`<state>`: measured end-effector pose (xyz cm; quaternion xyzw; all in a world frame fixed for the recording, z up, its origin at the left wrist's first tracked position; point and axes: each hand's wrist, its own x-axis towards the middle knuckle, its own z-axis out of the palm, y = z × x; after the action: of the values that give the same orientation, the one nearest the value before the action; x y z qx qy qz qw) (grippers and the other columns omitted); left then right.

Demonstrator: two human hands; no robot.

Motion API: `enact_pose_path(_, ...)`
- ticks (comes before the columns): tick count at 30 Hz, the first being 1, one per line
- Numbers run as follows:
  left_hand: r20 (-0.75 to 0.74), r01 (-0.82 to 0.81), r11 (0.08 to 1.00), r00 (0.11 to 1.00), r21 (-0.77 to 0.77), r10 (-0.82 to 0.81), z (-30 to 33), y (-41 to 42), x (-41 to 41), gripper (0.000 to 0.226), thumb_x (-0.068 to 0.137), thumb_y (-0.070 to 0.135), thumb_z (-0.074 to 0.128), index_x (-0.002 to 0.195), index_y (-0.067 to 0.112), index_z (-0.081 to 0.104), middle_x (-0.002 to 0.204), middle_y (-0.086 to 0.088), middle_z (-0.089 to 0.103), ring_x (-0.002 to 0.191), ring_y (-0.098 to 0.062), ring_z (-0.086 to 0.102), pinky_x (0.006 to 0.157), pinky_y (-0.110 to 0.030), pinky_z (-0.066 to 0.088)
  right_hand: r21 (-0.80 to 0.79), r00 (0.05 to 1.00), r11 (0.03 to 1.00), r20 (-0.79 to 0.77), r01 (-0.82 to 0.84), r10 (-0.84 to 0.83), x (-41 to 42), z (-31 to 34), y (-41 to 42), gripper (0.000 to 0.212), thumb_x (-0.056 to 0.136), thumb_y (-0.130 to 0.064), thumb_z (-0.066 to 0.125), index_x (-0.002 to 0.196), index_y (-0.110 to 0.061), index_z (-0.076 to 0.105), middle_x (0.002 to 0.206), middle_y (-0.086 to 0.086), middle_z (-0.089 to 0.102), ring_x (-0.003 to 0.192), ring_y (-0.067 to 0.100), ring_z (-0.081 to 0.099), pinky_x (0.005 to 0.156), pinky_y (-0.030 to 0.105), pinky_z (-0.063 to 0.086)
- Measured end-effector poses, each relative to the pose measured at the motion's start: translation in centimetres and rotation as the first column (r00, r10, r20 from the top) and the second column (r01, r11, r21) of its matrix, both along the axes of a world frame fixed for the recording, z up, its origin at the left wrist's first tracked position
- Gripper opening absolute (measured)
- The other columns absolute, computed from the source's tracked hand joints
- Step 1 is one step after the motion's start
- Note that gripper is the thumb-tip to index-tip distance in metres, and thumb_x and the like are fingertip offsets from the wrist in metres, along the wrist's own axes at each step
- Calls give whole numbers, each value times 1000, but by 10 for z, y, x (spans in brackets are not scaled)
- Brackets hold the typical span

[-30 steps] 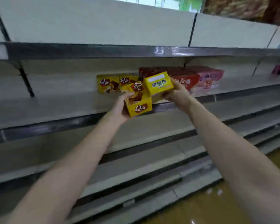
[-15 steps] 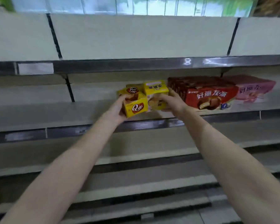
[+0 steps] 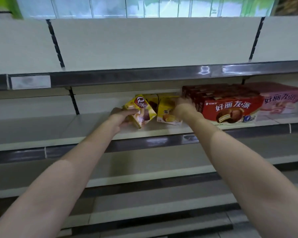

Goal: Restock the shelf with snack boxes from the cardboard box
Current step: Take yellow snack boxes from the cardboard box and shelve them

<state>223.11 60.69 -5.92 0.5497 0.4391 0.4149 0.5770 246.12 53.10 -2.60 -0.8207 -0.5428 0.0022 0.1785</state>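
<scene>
My left hand (image 3: 123,116) grips a small yellow snack box with a red Q logo (image 3: 141,110), tilted on one corner over the shelf board (image 3: 62,127). My right hand (image 3: 183,107) holds a second yellow snack box with a cake picture (image 3: 165,113), resting on the same shelf just left of the red boxes. More yellow boxes (image 3: 152,98) stand behind these two, partly hidden. The cardboard box is out of view.
Large red pie boxes (image 3: 230,107) fill the shelf right of my hands, with pink boxes (image 3: 282,100) beyond them. A dark upright bracket (image 3: 74,103) stands to the left. Bare shelves run above and below, each with a grey price rail (image 3: 144,141).
Both hands have pushed deeper onto the shelf. The right-hand box has come down onto the shelf board, and the left-hand box has tipped onto its corner.
</scene>
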Motion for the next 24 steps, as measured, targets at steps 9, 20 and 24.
enact_pose_path(9,-25,154,988,988,-19,-155,3,35,-33,76,65,7,87,130,7,49,113,-16,71,101,-32,71,91,-47,56,18,998,998,2,-59,59,21,-13,23,62,92,-13,58,146,-42,43,140,15,50,130,32,47,102,42,49)
enact_pose_path(20,-65,157,987,986,42,-154,-16,44,-15,45,80,3,77,116,7,51,113,-16,67,103,-27,67,97,-37,51,10,992,995,72,-100,99,33,-11,31,66,85,-20,70,145,-31,43,149,11,40,138,39,25,110,47,35)
enact_pose_path(24,27,112,992,993,63,-114,-23,50,0,67,78,2,78,134,8,43,116,-9,66,106,-21,65,100,-33,48,119,999,993,24,-24,21,33,-3,32,70,84,-31,72,144,-22,38,148,21,30,135,43,23,107,53,36)
